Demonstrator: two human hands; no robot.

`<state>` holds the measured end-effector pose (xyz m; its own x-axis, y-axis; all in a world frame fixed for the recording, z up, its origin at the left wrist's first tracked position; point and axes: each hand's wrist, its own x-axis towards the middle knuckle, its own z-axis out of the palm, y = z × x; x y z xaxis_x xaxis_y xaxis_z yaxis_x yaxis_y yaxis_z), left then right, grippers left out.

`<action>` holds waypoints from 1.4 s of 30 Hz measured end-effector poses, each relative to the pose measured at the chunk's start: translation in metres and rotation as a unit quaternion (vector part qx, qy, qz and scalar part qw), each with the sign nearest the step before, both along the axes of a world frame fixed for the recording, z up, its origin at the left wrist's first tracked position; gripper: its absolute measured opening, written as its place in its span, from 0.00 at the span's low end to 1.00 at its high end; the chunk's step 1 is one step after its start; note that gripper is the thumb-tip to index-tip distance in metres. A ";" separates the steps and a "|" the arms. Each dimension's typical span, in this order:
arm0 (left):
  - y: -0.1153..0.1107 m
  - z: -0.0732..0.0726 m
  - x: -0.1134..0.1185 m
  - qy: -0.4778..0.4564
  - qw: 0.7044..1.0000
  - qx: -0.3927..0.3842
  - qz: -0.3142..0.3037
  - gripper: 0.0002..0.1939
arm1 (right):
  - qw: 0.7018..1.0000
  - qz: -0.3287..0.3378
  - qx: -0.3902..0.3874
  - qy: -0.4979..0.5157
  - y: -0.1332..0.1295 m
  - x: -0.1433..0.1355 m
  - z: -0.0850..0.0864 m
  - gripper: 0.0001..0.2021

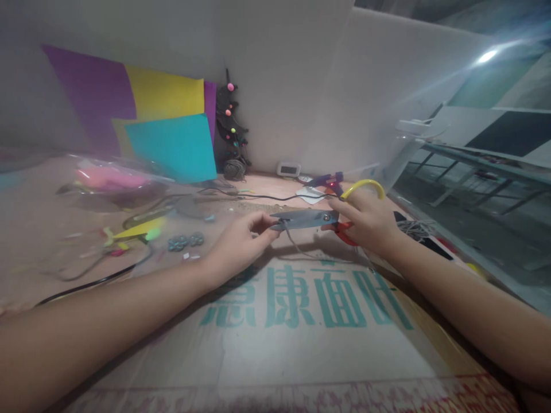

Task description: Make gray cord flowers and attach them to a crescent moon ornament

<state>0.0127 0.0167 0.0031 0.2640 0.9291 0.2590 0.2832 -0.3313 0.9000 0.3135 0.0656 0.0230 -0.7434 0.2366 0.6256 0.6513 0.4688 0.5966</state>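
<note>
My right hand is closed around the scissors, which have one yellow and one red handle loop. Their blades point left and stand slightly apart. Between the blade tips runs a thin grey cord, whose loose length trails down to the right over the board. With thumb and forefinger, my left hand pinches at the cord right by the blade tips. What exactly lies between those fingertips is partly hidden. Both hands are above a board printed with large green characters.
Coloured sheets lean on the wall beside a dark branch-like piece with small balls. A glue gun lies behind the scissors. Plastic-wrapped pink material, dark flower-shaped pieces and scraps are at left, a grey cord bundle at right.
</note>
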 end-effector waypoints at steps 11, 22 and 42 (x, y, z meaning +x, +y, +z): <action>0.001 0.000 0.001 -0.011 1.000 -0.007 -0.006 0.07 | 0.999 -0.031 -0.023 0.011 -0.004 0.000 -0.001 0.10; 0.001 0.000 0.000 -0.002 1.000 -0.015 0.001 0.08 | 0.998 -0.043 -0.039 -0.010 -0.007 0.002 0.000 0.11; 0.003 -0.001 -0.001 -0.020 1.000 -0.011 -0.019 0.09 | 0.860 -0.184 -0.438 0.188 0.020 0.004 -0.012 0.27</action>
